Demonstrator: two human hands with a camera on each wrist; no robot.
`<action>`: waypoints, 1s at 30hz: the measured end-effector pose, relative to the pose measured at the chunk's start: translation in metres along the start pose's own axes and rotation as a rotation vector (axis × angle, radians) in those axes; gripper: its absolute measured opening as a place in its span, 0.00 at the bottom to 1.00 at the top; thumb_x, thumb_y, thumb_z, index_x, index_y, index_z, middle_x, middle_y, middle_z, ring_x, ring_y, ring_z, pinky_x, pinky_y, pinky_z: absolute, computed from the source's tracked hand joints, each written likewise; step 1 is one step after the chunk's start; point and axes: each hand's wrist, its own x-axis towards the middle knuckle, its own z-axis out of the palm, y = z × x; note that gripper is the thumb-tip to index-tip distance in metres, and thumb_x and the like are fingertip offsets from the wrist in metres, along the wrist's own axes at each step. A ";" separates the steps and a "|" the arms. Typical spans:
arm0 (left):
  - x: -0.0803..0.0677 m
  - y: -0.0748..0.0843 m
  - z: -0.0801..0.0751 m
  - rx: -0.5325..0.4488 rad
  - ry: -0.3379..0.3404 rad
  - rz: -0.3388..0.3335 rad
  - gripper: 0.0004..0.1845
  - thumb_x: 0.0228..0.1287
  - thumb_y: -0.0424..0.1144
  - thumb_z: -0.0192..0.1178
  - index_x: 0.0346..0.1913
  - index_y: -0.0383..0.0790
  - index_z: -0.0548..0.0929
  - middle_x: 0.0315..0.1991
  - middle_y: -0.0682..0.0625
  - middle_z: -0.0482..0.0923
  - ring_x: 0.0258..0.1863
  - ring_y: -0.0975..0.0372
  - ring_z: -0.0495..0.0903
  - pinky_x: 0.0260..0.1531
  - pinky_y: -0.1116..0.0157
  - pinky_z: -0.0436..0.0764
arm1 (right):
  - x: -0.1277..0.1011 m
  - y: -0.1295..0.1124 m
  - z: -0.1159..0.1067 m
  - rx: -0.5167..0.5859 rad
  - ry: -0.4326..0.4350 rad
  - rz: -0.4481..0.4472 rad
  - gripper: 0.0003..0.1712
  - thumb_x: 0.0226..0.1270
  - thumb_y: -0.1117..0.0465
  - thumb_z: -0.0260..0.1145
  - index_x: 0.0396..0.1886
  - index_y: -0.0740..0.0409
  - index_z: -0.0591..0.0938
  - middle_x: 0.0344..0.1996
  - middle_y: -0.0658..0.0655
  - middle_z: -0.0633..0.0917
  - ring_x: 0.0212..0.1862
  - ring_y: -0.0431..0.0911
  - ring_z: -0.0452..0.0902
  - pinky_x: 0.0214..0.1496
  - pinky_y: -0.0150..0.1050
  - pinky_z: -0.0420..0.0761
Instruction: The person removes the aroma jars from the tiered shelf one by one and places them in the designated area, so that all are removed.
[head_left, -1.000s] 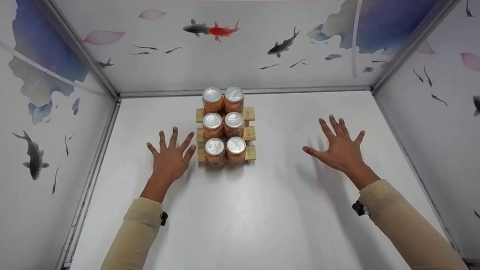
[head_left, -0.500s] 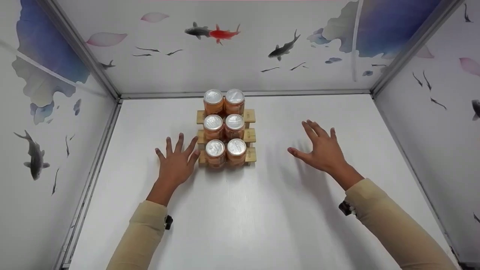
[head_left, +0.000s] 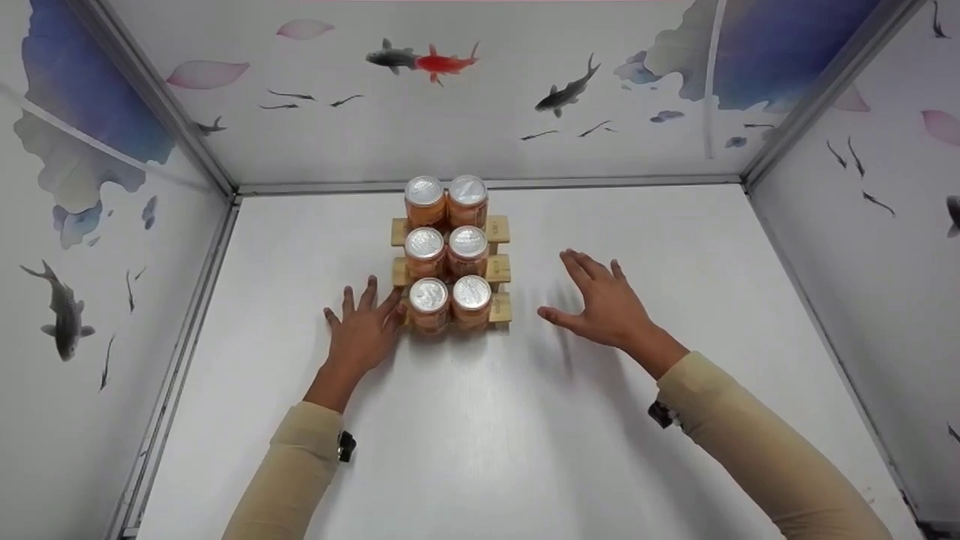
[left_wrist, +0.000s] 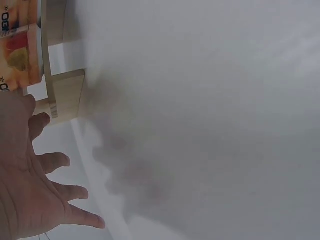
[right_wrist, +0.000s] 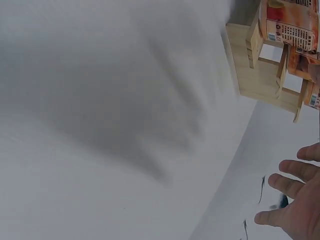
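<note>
Several orange cans [head_left: 428, 296] with silver lids stand upright in pairs on a stepped wooden rack [head_left: 500, 308]. Printed labels show on a can [left_wrist: 17, 57] in the left wrist view and another can [right_wrist: 292, 25] in the right wrist view. My left hand [head_left: 361, 336] has its fingers spread at the rack's left end. Its thumb and index finger overlap the lower step's end in the head view; whether they touch the wood I cannot tell. Right of the rack, a gap away, my right hand [head_left: 611, 306] is held above the table with thumb apart from the fingers. Neither hand holds anything.
The rack stands on a white table [head_left: 465, 450] near its back edge. Panels printed with fish, such as the back wall [head_left: 487, 142], enclose the table at the back, left and right. Metal frame strips [head_left: 337, 187] run along the table's edges.
My right hand has moved left toward the rack and slightly down in the head view. My left hand has come right and nearer, up to the rack's left end. Cans and rack stay put.
</note>
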 end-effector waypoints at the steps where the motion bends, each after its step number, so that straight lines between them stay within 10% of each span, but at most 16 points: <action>1: 0.001 0.000 0.001 -0.011 -0.004 0.000 0.34 0.90 0.65 0.37 0.87 0.55 0.67 0.91 0.38 0.49 0.88 0.26 0.45 0.76 0.15 0.47 | 0.001 -0.003 0.001 0.010 -0.010 -0.009 0.63 0.72 0.23 0.67 0.91 0.56 0.59 0.86 0.64 0.67 0.86 0.63 0.65 0.88 0.73 0.54; 30: 0.003 -0.001 0.010 -0.143 0.049 0.024 0.32 0.88 0.61 0.48 0.84 0.52 0.73 0.87 0.30 0.58 0.85 0.24 0.54 0.75 0.17 0.58 | 0.030 -0.073 0.028 0.223 -0.044 -0.162 0.53 0.70 0.43 0.81 0.85 0.61 0.68 0.75 0.64 0.78 0.73 0.64 0.81 0.72 0.63 0.83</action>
